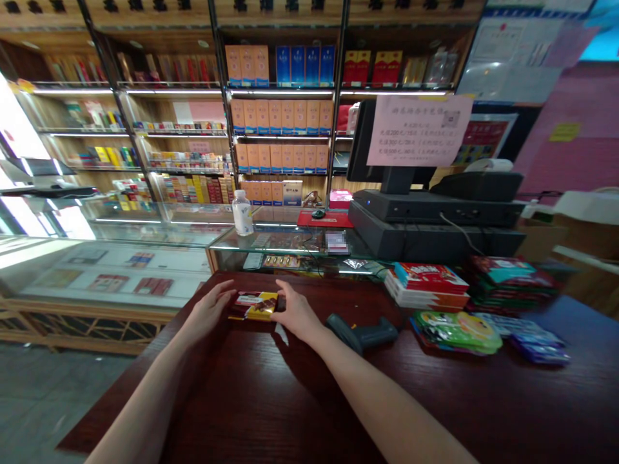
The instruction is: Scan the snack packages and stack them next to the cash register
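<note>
On the dark red wooden table [271, 399] of this shop counter, I am cupping a flat red-and-yellow wrapped packet [254, 306] between my two hands, near the table's far edge. My left grip [209, 314] is curving against the packet's left end, while my right grip [296, 312] is pressing in at its right end, with its fingertips [279, 303] touching the wrapper. Neither grip is spread wide, but I cannot tell how firmly either one is closed, or whether the packet is clear of the wood.

Just beside my right hand, a black handheld barcode scanner [362, 334] is lying on its side. Further right, a stack of red-and-white cardboard boxes [428, 287] is sitting behind a heap of shiny green plastic pouches [457, 332].

As I judge it, the step in hand is taking up this one packet. The next move calls for an even pinch on both ends, with my right wrist kept clear of the scanner. Beyond the table, a glass display case [290, 248] is carrying a clear plastic water bottle [242, 214].
</note>
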`<state>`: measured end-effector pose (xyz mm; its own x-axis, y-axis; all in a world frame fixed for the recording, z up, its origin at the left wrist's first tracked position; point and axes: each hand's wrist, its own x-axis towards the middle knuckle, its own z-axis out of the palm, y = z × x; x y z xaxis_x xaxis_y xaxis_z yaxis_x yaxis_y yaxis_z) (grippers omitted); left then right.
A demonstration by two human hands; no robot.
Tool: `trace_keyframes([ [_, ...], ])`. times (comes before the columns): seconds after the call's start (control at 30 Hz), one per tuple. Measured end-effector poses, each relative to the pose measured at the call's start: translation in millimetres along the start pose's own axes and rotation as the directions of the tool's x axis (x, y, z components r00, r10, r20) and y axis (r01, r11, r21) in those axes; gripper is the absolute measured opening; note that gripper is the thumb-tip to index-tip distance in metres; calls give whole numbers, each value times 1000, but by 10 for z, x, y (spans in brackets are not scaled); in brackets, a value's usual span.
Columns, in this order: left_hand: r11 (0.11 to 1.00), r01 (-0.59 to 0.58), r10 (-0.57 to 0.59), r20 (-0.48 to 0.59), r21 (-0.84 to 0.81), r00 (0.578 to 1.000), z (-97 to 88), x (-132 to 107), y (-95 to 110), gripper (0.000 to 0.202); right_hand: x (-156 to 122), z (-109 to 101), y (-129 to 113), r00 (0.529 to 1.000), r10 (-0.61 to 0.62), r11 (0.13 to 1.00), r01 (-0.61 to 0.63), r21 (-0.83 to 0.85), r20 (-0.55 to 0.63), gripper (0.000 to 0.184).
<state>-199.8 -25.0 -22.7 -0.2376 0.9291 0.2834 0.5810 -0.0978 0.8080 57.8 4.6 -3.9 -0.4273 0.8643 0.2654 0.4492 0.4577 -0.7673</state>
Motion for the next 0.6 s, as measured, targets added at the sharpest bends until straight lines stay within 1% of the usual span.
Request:
trace_keyframes([
  [0.1, 999, 11, -8, 62, -39, 998, 3, 22, -43, 81, 6, 17, 15, 1000, 1, 1000, -1, 0, 1, 83],
  [0.23, 998, 28, -23, 86, -61, 996, 18, 32, -92, 81, 14, 41, 53, 1000, -5, 1000, 5, 3, 2, 82],
  [0.4, 999, 43, -41, 76, -26, 996, 27, 28, -129, 78, 24, 71, 80, 1000, -19, 1000, 19, 16, 11, 81],
  [0.6, 999, 16, -19, 57, 49, 998, 11, 35, -118, 72, 19, 71, 63, 999, -29, 1000, 29, 11, 29, 83],
])
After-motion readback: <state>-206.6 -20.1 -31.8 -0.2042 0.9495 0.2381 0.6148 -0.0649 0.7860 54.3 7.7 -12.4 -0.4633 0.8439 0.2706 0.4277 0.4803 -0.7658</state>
